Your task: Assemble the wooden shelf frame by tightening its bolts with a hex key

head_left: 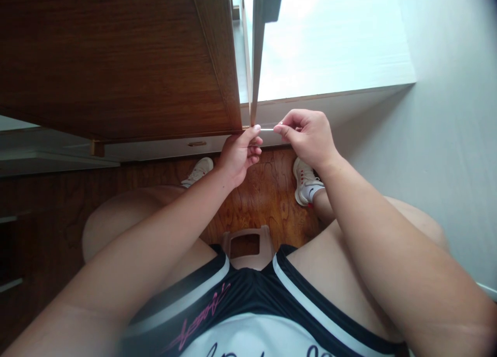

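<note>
A thin white stick [267, 129] runs level between my two hands; its ends are hidden by the fingers, and I cannot tell its exact kind. My left hand [243, 152] pinches the left end between thumb and forefinger, the other fingers loosely curled. It is close to the lower corner of the brown wooden panel [128, 61] and the foot of a narrow upright frame [256, 56]. Fingertips of my right hand [306, 137] are closed on the stick's right end, in front of the white ledge.
Behind my right hand spreads a bright white ledge [334, 46], with a pale wall [458, 129] at the right. Below are the wooden floor [260, 191], my white shoes [305, 183] and a plastic stool [248, 238] between my legs.
</note>
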The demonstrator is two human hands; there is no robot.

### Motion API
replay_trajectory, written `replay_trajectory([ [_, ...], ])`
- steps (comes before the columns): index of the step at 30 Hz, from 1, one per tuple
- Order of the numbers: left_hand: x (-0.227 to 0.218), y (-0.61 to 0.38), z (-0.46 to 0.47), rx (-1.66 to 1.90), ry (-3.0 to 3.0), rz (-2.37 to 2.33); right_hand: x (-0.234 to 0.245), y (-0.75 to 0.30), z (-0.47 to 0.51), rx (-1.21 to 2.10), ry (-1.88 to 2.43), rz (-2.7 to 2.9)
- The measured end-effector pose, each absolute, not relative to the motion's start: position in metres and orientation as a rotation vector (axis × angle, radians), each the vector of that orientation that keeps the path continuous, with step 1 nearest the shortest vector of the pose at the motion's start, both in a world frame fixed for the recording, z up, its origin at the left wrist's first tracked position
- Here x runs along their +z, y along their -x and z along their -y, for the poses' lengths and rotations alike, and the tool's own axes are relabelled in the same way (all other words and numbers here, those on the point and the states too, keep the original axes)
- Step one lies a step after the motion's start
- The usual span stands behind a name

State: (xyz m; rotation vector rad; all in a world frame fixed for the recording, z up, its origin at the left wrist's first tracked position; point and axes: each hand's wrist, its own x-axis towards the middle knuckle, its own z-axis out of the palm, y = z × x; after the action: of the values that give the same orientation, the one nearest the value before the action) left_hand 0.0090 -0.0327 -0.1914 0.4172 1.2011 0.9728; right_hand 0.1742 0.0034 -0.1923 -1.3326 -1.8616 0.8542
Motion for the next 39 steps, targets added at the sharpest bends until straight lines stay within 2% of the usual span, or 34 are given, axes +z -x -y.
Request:
replay_trajectory([
  [13, -0.195, -0.01, 0.033, 0.977, -0.451, -1.213, -0.195, -0.172, -0.004, 0.883, 1.371, 1.861],
  [23, -0.201, -0.009, 0.034, 0.962, -0.521, -1.202, -0.194, -0.175, -0.005, 0.7, 1.255, 1.886],
  [31, -0.2, -0.01, 0.033, 0.911, -0.565, -1.279, -0.181, -0.17, 0.0, 0.894, 1.477, 1.854],
  [39, -0.203, -0.01, 0.03, 0.936, -0.511, -1.251, -0.197, -0.181, -0.003, 0.831, 1.373, 1.95],
])
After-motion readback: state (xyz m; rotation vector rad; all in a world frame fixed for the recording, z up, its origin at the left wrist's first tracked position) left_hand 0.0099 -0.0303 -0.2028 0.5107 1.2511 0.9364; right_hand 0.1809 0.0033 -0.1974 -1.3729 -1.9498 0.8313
